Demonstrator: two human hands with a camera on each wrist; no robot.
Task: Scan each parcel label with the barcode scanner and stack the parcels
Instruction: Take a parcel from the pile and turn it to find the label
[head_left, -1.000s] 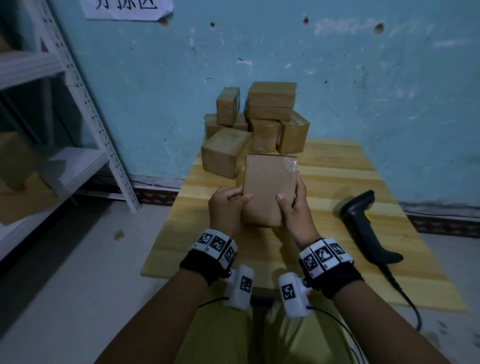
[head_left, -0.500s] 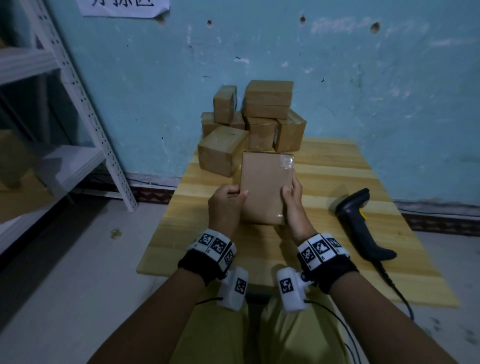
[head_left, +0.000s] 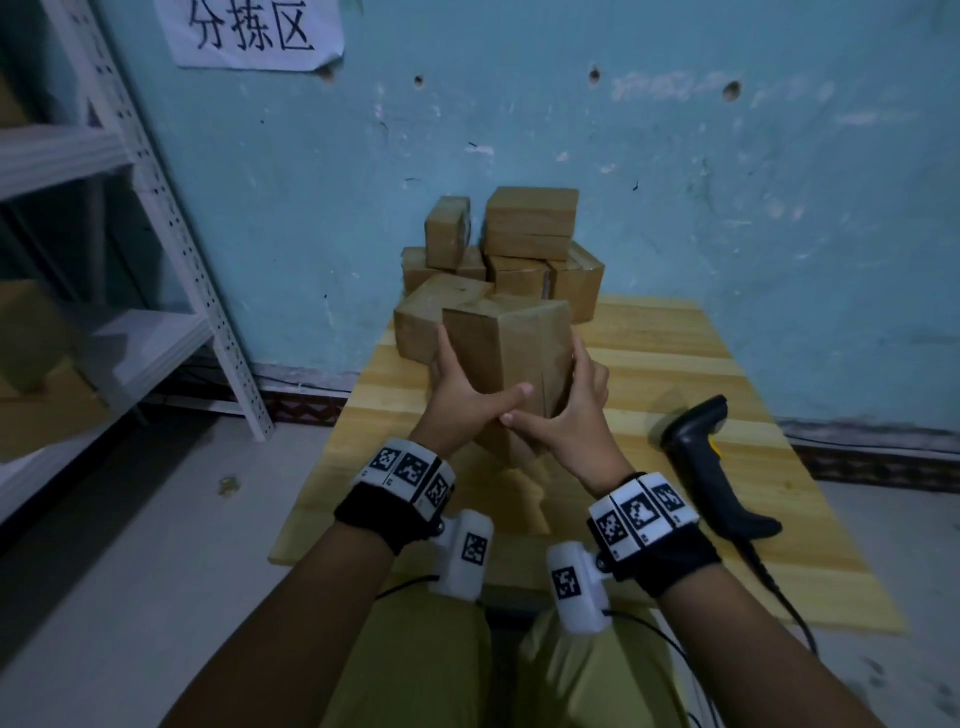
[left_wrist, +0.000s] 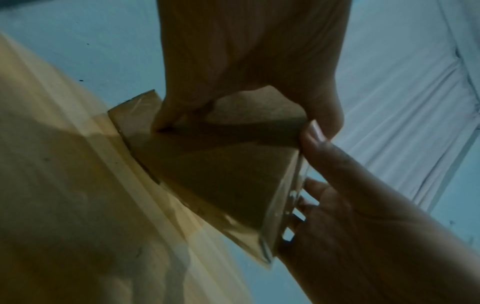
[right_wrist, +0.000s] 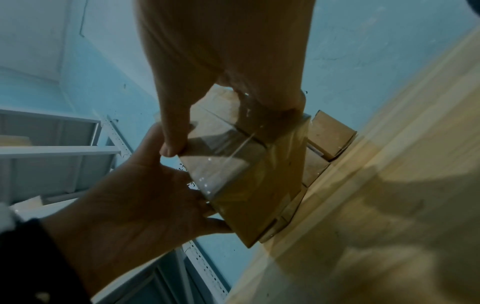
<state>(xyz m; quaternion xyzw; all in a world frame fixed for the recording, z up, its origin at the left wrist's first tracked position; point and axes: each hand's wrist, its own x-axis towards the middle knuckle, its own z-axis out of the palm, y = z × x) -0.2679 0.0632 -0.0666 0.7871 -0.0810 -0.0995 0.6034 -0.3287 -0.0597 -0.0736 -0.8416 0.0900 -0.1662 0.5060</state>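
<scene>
Brown cardboard parcel (head_left: 511, 358) sits tilted in the middle of the frame, above the wooden worktop (head_left: 670, 358). Left hand (head_left: 462, 400) and right hand (head_left: 569, 415) both hold it. Black scanner (head_left: 711, 467) lies at the right; more parcels (head_left: 524, 249) stand behind.

I cannot find a label on the brown taped cardboard parcel (head_left: 511, 364); its far faces are turned away from me, and its lower end hides behind my left hand (head_left: 460, 400) and right hand (head_left: 563, 421). The black barcode scanner's (head_left: 711, 462) cable runs off the frame; the rear boxes of the brown cardboard pile (head_left: 524, 244) are partly hidden.
</scene>
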